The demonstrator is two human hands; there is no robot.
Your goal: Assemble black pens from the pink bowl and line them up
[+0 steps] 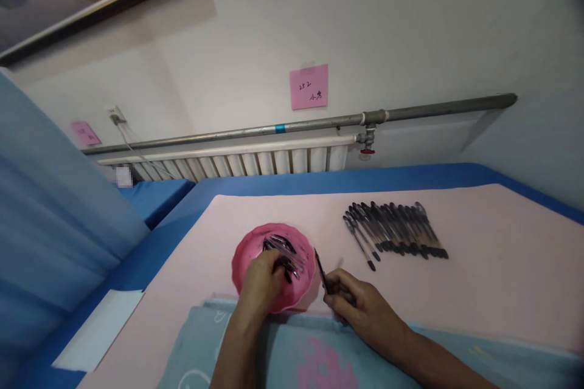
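My left hand reaches into a pink bowl with a wavy rim. Its fingers are bent down among black and clear pen parts; what the fingertips pinch is hidden. My right hand, just right of the bowl, is closed on a slim dark pen part. That piece points up and to the left, its lower end inside the fingers. Further right, a row of black-capped pens lies side by side on the pink tabletop, all slanting the same way.
A pale pink sheet covers the blue table. Blue patterned cloth lies along the near edge. White paper rests at left beside a blue curtain. Behind the table are a radiator and a pipe.
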